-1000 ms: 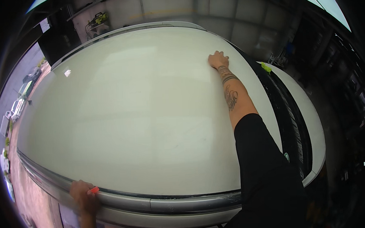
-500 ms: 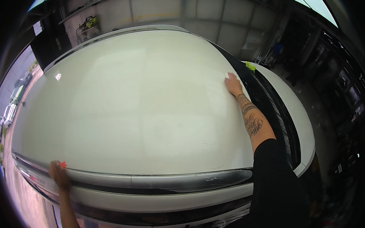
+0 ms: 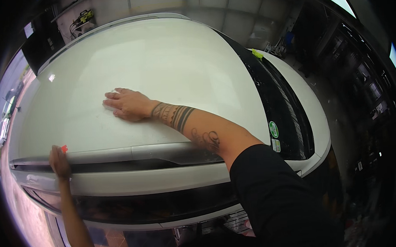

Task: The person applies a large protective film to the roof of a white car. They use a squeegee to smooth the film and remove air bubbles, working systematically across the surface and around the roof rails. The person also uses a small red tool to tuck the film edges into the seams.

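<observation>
My right hand [image 3: 128,104] lies palm-down on the white roof [image 3: 177,62] of a car, its fingers bent slightly apart. A thin white pad-like piece [image 3: 109,106] shows at the edge of these fingers, mostly hidden under them. My left hand [image 3: 59,162] is closed at the silver roof rail [image 3: 100,155], towards the left end. A small red-orange thing [image 3: 64,148] sticks out by its fingertips; the rest of it is hidden.
The dark windshield [image 3: 259,85] and white hood [image 3: 293,79] lie to the right. A yellow-green cloth-like piece [image 3: 257,54] rests at the windshield's far end. Beyond the roof, a yellow-green machine [image 3: 85,16] stands by the wall. Parked vehicles show outside at the left.
My right hand has swept left across the roof, from beside the windshield towards the middle. My left hand stays at the rail with the red-orange thing. The whole view has shifted slightly.
</observation>
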`<state>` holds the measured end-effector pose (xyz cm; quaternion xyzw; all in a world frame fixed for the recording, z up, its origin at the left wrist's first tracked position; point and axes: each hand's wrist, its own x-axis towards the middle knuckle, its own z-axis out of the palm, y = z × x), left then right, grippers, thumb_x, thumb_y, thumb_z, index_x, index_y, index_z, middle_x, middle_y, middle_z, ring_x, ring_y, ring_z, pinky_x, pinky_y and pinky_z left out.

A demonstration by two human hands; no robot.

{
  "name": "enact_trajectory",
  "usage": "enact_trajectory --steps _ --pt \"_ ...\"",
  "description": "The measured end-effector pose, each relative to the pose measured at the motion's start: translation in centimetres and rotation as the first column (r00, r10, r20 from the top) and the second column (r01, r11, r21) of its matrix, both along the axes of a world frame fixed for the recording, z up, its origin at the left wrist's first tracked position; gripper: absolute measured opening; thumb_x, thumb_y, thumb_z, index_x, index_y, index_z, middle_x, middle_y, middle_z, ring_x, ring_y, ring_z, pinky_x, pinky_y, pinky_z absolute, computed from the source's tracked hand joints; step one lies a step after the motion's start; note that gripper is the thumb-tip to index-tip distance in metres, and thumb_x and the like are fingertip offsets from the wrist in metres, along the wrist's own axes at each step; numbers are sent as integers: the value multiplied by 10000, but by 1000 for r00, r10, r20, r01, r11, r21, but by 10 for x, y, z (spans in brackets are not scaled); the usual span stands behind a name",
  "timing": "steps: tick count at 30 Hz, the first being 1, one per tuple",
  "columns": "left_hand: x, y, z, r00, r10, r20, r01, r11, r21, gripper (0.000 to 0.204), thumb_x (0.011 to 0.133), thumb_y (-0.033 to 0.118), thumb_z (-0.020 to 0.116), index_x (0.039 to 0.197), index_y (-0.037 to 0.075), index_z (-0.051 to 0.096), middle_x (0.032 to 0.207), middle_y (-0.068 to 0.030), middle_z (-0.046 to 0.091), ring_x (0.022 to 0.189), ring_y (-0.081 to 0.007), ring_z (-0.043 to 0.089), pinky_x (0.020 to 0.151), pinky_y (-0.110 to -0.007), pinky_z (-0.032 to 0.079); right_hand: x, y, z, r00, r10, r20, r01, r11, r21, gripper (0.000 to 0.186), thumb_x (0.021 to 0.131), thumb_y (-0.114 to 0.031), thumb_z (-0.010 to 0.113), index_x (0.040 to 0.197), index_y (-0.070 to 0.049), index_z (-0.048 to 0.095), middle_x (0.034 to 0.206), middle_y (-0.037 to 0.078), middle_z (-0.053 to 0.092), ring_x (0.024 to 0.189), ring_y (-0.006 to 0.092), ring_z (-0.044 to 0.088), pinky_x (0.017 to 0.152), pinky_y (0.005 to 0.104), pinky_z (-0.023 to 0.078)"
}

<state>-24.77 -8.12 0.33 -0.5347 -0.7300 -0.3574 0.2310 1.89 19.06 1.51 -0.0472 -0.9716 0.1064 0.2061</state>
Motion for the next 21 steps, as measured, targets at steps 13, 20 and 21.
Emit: enact_trajectory --steps 13,20,21 --pt "12 10 -6 996 -14 -86 17 999 36 252 976 179 399 796 15 465 666 -188 463 628 -368 460 580 -461 338 125 43 -45 796 -606 5 605 796 28 581 989 -364 333 1418 26 304 1469 257 299 1385 423 222 1146 500 160" --pt "-6 1 -10 993 7 -118 -9 1000 -11 249 979 189 402 811 18 468 688 -194 491 645 -368 487 594 -455 363 155 -29 -9 950 88 300 17 943 -331 538 978 -300 456 1487 -251 289 1567 94 165 1450 358 74 1161 523 105" --pt "-7 -9 -5 995 44 -90 -44 999 5 251 979 189 402 808 17 471 690 -194 495 644 -370 488 591 -454 362 208 -21 -15 950 -2 311 122 922 -368 557 977 -293 458 1497 -256 263 1580 87 133 1454 359 52 1161 519 78"
